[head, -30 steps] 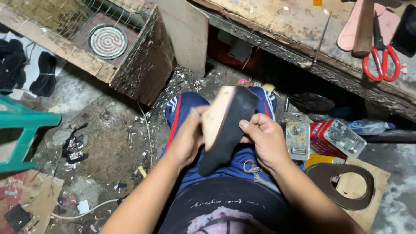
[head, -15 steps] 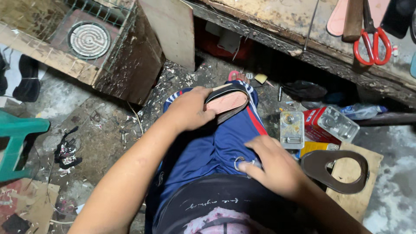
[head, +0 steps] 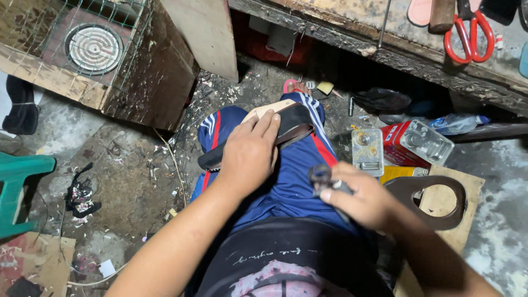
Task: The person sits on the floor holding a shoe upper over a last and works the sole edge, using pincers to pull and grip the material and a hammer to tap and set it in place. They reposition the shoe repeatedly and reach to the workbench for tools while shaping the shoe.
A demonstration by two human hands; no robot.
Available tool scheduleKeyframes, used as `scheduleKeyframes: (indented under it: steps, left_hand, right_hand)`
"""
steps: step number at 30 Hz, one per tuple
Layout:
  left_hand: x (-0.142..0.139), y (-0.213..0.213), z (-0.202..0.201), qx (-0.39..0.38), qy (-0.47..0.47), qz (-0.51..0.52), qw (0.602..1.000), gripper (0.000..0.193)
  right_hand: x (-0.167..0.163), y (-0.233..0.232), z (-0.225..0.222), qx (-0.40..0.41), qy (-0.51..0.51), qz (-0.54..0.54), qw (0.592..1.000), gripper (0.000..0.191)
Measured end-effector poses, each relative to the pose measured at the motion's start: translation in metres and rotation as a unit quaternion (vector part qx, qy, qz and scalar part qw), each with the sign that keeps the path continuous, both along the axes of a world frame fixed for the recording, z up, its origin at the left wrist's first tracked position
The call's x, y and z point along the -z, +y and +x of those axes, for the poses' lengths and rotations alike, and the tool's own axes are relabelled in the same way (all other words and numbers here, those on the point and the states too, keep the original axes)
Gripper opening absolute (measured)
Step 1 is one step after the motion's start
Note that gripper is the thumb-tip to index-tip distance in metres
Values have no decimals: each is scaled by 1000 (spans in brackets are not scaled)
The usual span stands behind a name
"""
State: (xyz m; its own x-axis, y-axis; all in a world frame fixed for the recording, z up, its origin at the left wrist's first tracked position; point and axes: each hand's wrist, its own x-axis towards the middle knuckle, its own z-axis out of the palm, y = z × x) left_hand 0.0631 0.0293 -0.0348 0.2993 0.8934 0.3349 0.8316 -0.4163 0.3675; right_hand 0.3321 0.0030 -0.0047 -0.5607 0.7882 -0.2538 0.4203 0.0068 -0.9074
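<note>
Seen from above, a seated person in blue track trousers with red and white stripes works over a littered workshop floor. The left hand point(head: 250, 157) lies flat, fingers together, pressing a shoe sole point(head: 275, 124) down across the thigh. The right hand point(head: 360, 198) is closed around a small dark tool point(head: 320, 176) near the right hip — what kind of tool it is cannot be told, as only its dark end shows past the fingers.

To do this step well, the left palm should keep even, firm weight on the sole so it does not slide on the cloth, with fingertips kept back from whichever edge the tool meets. The right hand's grip looks snug; a short, controlled hold would suit best.

The sole is long and narrow, lying slantwise across the leg. Its upper face is pale tan, its rim and underside black, and a dark strap or band curves over its far end. The near end pokes out past the wrist, thin and black.

Close by on the right lie a brown leather cut-out point(head: 434, 201) on a board, two metal tins, and — on the tabletop above — red-handled scissors point(head: 469, 37).
</note>
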Motion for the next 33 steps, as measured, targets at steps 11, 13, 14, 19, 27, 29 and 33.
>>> scheduleKeyframes:
  steps: [11, 13, 14, 19, 27, 29, 33]
  left_hand:
    - [10, -22, 11, -34, 15, 49, 998, 46]
    - [11, -24, 12, -36, 18, 48, 998, 46]
    - [11, -24, 12, -36, 20, 49, 998, 47]
    - [8, -25, 11, -38, 32, 56, 997, 49]
    - [-2, -7, 6, -33, -46, -15, 998, 48]
    - [-5, -3, 1, -20, -56, -31, 998, 47]
    - [-10, 7, -11, 5, -78, -54, 995, 47]
  right_hand:
    - [-22, 36, -47, -96, -339, 233, 907, 45]
    - [-19, 36, -53, -96, -363, 232, 897, 44]
    - [-16, 37, -55, -93, -362, 243, 895, 45]
    - [-4, 41, -57, -71, -326, 252, 908, 33]
    - [4, 36, -57, -50, -292, 244, 923, 22]
    - [9, 36, -60, -47, -285, 267, 919, 25]
    - [19, 43, -69, -46, -332, 216, 917, 25]
